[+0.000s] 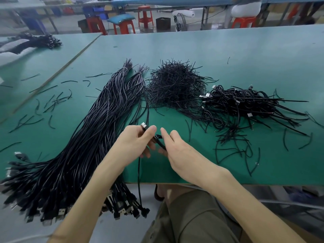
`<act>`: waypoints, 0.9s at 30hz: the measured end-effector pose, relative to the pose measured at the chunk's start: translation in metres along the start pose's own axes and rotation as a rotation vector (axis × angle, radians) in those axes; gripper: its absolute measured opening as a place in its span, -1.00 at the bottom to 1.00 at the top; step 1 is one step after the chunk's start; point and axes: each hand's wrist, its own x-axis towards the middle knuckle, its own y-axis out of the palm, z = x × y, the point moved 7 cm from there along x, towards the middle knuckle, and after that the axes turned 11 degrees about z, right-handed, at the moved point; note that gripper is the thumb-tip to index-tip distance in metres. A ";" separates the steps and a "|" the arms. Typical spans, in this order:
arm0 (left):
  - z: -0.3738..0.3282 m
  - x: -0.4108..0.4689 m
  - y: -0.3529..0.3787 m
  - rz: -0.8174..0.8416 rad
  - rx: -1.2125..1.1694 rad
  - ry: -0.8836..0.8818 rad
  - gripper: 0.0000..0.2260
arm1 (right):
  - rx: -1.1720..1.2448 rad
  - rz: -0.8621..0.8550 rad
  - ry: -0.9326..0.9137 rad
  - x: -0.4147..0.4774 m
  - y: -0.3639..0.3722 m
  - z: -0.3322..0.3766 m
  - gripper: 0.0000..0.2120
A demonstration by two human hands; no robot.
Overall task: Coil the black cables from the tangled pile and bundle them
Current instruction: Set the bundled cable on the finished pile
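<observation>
My left hand (138, 141) pinches a black USB cable (139, 174) just behind its silver plug (144, 125), above the green table (228, 55). The cable hangs down past the table's front edge. My right hand (172, 146) holds a loop of the same cable at its fingertips, close beside the left hand. A long sheaf of straight black cables (91, 135) lies on the left, its plug ends overhanging the front edge. A heap of short black ties (173, 85) sits in the middle. Coiled, tied cables (245, 104) are piled on the right.
Loose black ties (52, 102) are scattered over the table's left part and near the right pile. Another cable bundle (35, 42) lies on the far left table. Red stools (145, 15) and a fan (180, 21) stand beyond the far edge. My knee (192, 216) is below the table front.
</observation>
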 end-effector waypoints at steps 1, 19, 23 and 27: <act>0.001 0.000 -0.003 -0.003 -0.004 -0.003 -0.70 | -0.004 -0.002 -0.009 0.000 0.000 0.000 -0.35; 0.006 0.008 -0.023 0.211 -0.137 0.004 -0.80 | -0.221 -0.061 -0.094 -0.002 -0.003 0.023 -0.59; -0.001 0.002 -0.015 0.397 0.133 0.043 -0.80 | -0.302 -0.051 -0.048 -0.003 -0.002 0.020 -0.79; -0.010 -0.006 0.001 0.521 0.402 0.059 -0.58 | -0.329 -0.046 -0.095 -0.003 -0.004 0.025 -0.80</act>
